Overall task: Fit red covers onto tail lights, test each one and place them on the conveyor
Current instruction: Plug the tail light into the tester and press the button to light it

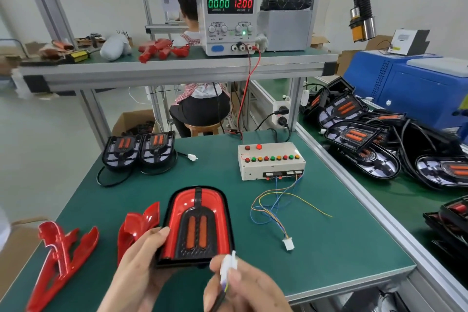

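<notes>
The right hand (243, 284) pinches the tail light's small white plastic plug (229, 265); the left hand (141, 261) grips the red-covered black tail light (197, 223), long axis pointing away. The tester's white socket on coloured wires (288, 244) lies on the green table (342, 248) right of the plug, nearer the right hand, probably its mate

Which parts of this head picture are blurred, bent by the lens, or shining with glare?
Head view: the right hand and its white connector are motion-blurred; the shelf beam bows from wide-angle distortion; the loose red covers carry bright glints; the tail light in the left hand is fairly sharp; light is even, shadows soft.
</notes>
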`<state>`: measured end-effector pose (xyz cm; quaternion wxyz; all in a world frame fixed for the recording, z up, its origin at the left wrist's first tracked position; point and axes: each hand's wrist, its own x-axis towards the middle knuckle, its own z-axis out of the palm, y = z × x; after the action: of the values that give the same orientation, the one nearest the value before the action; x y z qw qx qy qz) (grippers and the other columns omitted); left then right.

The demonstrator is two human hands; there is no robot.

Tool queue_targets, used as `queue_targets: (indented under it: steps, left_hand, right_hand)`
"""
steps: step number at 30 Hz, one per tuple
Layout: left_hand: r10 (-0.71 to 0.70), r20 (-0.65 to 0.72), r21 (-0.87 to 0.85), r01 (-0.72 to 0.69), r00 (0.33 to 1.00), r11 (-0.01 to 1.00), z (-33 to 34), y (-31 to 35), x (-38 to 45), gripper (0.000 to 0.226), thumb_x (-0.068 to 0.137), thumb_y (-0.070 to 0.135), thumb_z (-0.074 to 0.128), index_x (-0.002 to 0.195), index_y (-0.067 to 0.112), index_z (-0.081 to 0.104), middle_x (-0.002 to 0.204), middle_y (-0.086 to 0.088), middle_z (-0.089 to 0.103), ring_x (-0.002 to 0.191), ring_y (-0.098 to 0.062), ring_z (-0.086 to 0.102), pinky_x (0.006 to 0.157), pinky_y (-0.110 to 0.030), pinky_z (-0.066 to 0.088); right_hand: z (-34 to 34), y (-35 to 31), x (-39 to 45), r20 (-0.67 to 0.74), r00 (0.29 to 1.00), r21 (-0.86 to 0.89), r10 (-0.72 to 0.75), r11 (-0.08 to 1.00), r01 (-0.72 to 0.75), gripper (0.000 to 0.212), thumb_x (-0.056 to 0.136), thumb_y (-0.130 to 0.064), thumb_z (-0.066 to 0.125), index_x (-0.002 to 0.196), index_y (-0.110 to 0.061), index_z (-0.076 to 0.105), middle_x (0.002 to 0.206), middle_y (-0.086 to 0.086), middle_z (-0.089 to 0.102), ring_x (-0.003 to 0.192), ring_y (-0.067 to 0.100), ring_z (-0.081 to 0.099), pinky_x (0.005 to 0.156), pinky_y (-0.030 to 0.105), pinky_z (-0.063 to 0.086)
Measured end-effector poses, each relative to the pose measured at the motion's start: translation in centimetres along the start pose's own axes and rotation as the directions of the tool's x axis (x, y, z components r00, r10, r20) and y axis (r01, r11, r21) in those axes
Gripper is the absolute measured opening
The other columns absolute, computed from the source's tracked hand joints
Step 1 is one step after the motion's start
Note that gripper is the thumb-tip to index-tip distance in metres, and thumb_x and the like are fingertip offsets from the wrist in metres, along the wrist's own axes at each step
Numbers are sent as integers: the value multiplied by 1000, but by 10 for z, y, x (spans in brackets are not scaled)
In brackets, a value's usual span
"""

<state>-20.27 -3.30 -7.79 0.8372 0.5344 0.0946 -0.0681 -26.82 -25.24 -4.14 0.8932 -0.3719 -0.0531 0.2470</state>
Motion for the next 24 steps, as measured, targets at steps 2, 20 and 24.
queue_targets:
  steps: [2, 20, 24]
  left_hand:
    - [38, -52, -12, -39, 998, 999, 5, -6, 2, 37, 74, 28, 73, 97, 0, 78, 107, -32, 72, 86, -33, 73, 75, -49, 64]
    - [-154, -164, -400, 77, 974, 913, 38, -31, 5, 35, 105, 21, 48, 120, -2, 70, 120, -20, 73, 113, -34, 70, 97, -45, 56]
    - [-170, -226, -478, 43, 959, 877, 33, -28, 9, 32, 106, 20, 46, 115, -2, 67, 115, -22, 74, 99, -34, 75, 87, -48, 62]
  right_hand:
    - [15, 17, 3, 36, 988, 55, -149, 988, 147, 74, 71, -37, 90, 113, 4, 46, 84, 20, 72, 57, 21, 68, 56, 24, 52]
    - [-41, 17, 42, -738, 646, 268, -197, 792, 548, 14, 95, -12, 59, 87, -5, 69, 78, 8, 77, 68, 16, 77, 51, 24, 59]
    - [-51, 23, 39, -789, 595, 262, -154, 792, 551, 17, 96, -10, 61, 83, -3, 70, 75, 8, 76, 65, 14, 76, 49, 24, 58]
